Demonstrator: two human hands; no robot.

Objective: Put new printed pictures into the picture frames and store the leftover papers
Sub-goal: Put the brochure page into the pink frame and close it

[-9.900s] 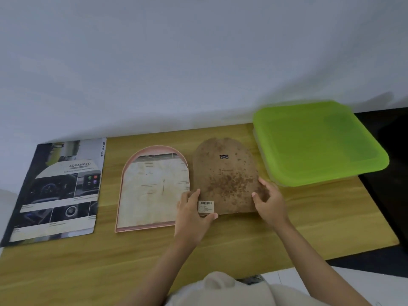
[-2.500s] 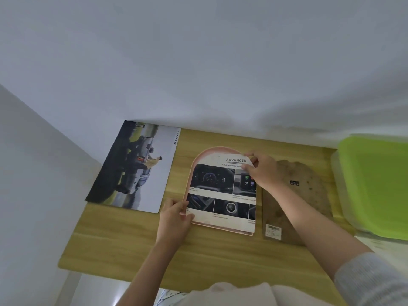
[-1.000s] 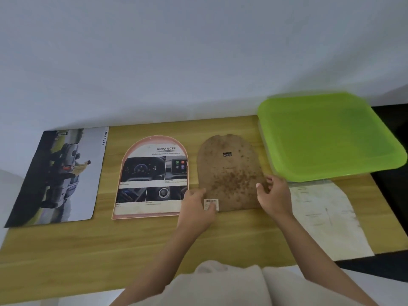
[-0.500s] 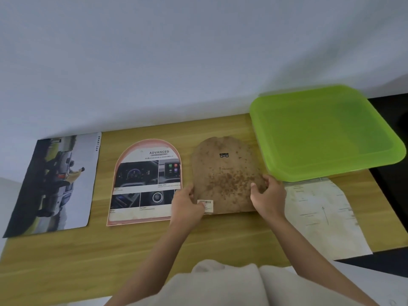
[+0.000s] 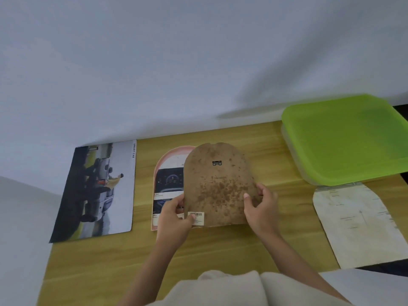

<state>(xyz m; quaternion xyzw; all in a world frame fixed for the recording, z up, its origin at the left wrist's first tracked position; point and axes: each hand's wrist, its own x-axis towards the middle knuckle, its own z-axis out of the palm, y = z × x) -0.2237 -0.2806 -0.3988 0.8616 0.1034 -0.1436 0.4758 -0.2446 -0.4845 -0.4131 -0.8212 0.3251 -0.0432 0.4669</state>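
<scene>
A pink arched picture frame (image 5: 162,155) lies face down on the wooden table (image 5: 220,250) with a printed car-dashboard picture (image 5: 169,184) in it. Both hands hold the brown arched backing board (image 5: 217,184) lifted over the frame's right half. My left hand (image 5: 175,217) pinches its lower left corner beside the barcode sticker. My right hand (image 5: 260,206) grips its lower right edge. An old stained paper (image 5: 357,224) lies at the right. A car poster (image 5: 97,191) lies at the left.
A green-lidded plastic box (image 5: 344,138) stands at the back right, its front edge over the top of the stained paper. A white wall rises right behind the table. The table's left edge is close to the poster.
Both hands have lifted the backing board off the table and carried it left, so it now covers the right part of the frame and the picture.
</scene>
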